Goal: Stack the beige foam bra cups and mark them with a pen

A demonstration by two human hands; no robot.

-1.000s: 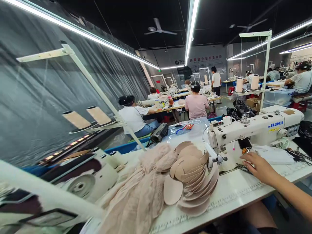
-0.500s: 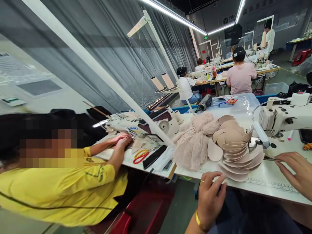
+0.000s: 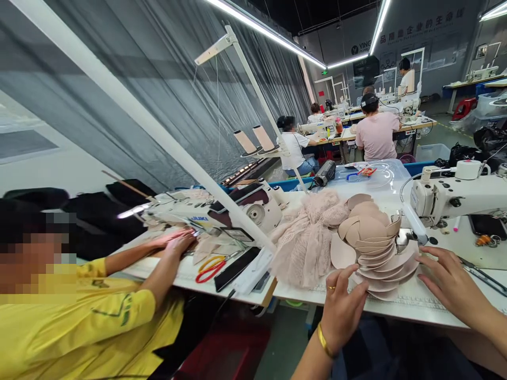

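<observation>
My left hand, with a gold ring and bangle, hovers at the front edge of the white table, fingers spread and holding nothing. It is just short of a stack of beige foam cups. My right hand reaches in from the right, fingers apart, close to the right side of that stack. A heap of beige lace fabric lies left of the cups. A white sewing machine stands behind my right hand.
A co-worker in a yellow shirt sits at the left, both hands at another sewing machine, with red and yellow scissors beside them. Thread cones stand on a rack. Several other people sew at tables further back. A clear plastic bin sits behind the cups.
The view swung left and down, bringing the yellow-shirted co-worker and my left hand into sight. Both my hands have since moved nearer the stack of cups.
</observation>
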